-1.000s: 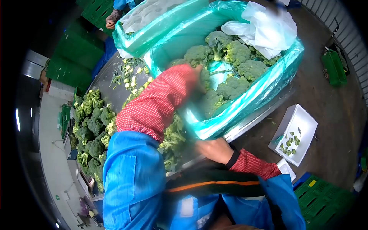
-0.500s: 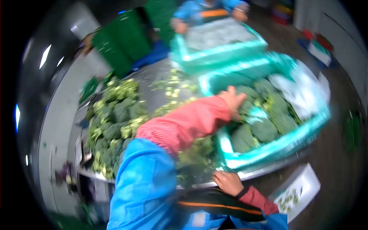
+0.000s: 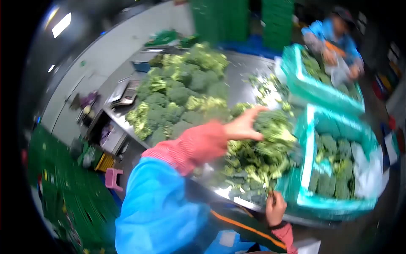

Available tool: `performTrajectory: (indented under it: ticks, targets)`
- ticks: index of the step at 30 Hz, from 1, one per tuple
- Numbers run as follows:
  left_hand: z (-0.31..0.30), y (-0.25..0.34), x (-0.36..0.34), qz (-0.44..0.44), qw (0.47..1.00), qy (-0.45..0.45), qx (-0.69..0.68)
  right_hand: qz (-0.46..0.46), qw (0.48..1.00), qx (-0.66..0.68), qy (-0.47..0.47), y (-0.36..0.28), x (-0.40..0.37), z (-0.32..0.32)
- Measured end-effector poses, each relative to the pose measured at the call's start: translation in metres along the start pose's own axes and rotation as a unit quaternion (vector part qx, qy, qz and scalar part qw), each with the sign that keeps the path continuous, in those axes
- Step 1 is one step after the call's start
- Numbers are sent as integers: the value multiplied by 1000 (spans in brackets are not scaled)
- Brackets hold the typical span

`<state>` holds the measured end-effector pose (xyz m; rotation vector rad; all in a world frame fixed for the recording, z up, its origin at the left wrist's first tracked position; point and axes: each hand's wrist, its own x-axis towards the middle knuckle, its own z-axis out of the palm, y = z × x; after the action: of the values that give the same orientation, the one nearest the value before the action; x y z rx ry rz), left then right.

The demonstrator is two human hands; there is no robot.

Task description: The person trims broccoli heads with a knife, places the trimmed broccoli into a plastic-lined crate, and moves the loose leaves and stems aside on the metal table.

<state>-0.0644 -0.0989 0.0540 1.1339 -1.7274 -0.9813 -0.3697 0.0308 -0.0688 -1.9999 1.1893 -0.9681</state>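
My left hand (image 3: pixel 246 126) grips a broccoli head (image 3: pixel 270 123) above the table; its pale stem end points right. Beneath it lies a heap of trimmed leaves and stalks (image 3: pixel 253 165). At the table's front edge, my right hand (image 3: pixel 275 208) is closed around a small dark thing that I cannot make out. To the right stands a crate lined with green plastic (image 3: pixel 301 199), with several broccoli heads (image 3: pixel 334 169) and a clear plastic bag (image 3: pixel 366 169) inside. A large pile of broccoli (image 3: pixel 177 93) lies to the left of my left hand.
Across the table, a co-worker (image 3: pixel 338 42) handles a clear bag over a second lined crate (image 3: pixel 292 72). Pale scraps (image 3: pixel 268 91) lie on the metal table (image 3: pixel 243 70). Stacked green crates (image 3: pixel 220 23) stand behind; a pink stool (image 3: pixel 113 178) is on the floor at left.
My view has turned left. My left hand has come out of the lined crate and now holds a broccoli head over the table. My right hand stays near the table's front edge.
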Motion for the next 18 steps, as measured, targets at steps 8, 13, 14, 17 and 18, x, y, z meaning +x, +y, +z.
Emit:
performTrajectory:
  ticks: [8,13,14,17,18]
  targets:
    - [23,-98,-108,-124,982,117,76,143,988,52,3,-15,42,19]
    - [57,-91,-108,-104,973,154,134,74,996,-44,-13,-12,59,35]
    - [62,-88,-104,-76,970,158,166,91,995,-34,-9,-11,61,36]
    - [74,-86,-93,-58,975,165,136,93,993,-63,21,-10,62,32]
    - [77,-85,-90,-67,973,174,139,93,992,-86,16,-14,64,29]
